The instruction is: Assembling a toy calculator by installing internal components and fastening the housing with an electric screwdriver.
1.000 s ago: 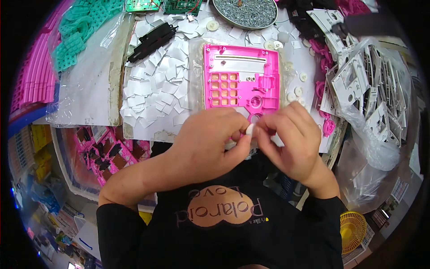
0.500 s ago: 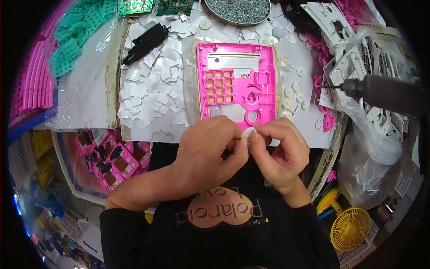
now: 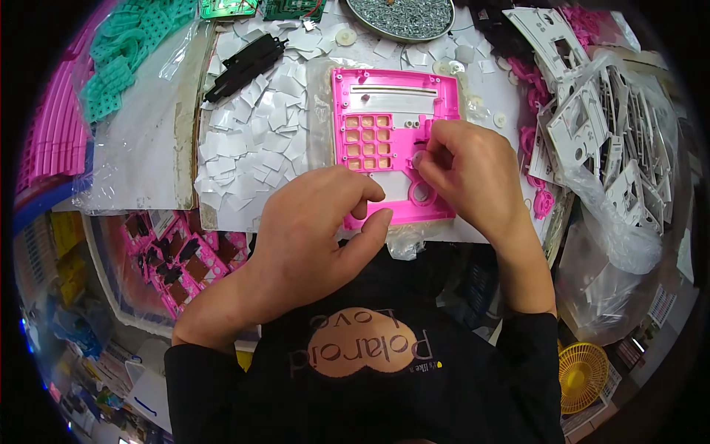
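Observation:
A pink plastic housing (image 3: 403, 155) lies on the table in front of me, its inner side up, with a grid of square openings at its left. My right hand (image 3: 477, 174) reaches over its right side. The thumb and fingers pinch together at the round socket there, and the pale edge of a small white disc (image 3: 416, 159) shows at the fingertips, mostly hidden. Above the housing's lower left corner my left hand (image 3: 314, 233) hovers with thumb and forefinger apart, holding nothing. Clear plastic film (image 3: 407, 243) shows beneath the housing's near edge.
White paper squares (image 3: 251, 140) cover the table's left part, with a black plastic part (image 3: 245, 68) on them. A round tray of screws (image 3: 403, 18) stands at the back. White panels in a clear bag (image 3: 614, 148) are at right; pink parts fill a bin (image 3: 177, 259) at lower left.
My hands have parted. The right moved up and right onto the housing with the white disc; the left drew back leftward and opened. The dark power screwdriver at right has left the view.

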A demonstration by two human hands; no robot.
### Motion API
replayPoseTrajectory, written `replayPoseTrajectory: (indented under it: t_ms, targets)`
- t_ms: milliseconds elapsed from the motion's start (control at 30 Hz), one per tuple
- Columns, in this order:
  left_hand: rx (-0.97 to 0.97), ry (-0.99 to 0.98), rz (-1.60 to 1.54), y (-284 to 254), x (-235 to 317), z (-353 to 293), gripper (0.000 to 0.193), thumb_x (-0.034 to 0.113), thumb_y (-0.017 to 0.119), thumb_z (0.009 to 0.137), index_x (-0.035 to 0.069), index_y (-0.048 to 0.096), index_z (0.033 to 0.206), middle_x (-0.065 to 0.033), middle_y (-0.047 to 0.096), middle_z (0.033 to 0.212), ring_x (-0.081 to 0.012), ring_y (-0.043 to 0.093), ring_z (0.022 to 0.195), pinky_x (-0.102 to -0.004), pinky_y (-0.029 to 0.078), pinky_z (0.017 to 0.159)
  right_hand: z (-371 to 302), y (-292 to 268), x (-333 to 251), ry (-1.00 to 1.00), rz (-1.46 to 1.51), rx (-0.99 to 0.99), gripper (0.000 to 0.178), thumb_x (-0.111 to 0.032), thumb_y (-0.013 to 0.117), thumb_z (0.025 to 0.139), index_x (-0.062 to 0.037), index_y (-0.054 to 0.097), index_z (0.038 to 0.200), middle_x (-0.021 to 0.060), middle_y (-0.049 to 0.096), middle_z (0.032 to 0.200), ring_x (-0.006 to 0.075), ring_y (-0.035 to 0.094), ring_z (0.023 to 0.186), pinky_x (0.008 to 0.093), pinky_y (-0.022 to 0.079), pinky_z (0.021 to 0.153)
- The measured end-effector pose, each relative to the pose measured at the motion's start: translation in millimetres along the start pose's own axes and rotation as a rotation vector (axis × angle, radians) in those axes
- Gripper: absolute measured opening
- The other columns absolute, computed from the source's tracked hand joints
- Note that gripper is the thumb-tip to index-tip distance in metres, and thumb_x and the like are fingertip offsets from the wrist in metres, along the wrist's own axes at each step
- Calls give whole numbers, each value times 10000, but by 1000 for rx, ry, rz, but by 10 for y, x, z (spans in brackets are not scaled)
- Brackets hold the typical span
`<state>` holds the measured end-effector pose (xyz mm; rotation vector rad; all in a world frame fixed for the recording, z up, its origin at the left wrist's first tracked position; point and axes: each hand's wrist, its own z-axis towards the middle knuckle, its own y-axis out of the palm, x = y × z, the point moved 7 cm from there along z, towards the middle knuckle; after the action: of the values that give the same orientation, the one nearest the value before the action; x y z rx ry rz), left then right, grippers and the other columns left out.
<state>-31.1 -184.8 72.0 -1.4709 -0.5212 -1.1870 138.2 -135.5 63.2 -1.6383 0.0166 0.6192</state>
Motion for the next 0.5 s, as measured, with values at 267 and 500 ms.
replayPoseTrajectory:
  t_ms: [267, 500]
  targets:
    - [18, 32, -16, -30, -21, 34, 126, 23, 726, 828, 32, 667, 939, -61, 615, 747, -188, 568, 622, -301, 418, 561, 107, 68, -79, -11, -232, -211, 152, -163, 694, 786, -30, 621, 794, 166, 657, 738, 362, 679, 740, 486, 517, 661]
    - [18, 39, -5, -66, -14, 129, 94, 18, 704, 843, 28, 671, 930, -71, 616, 753, -183, 565, 625, -298, 417, 566, -12, -21, -75, 36, -101, -77, 249, -134, 730, 806, -47, 552, 956, 142, 665, 726, 363, 690, 681, 468, 523, 591]
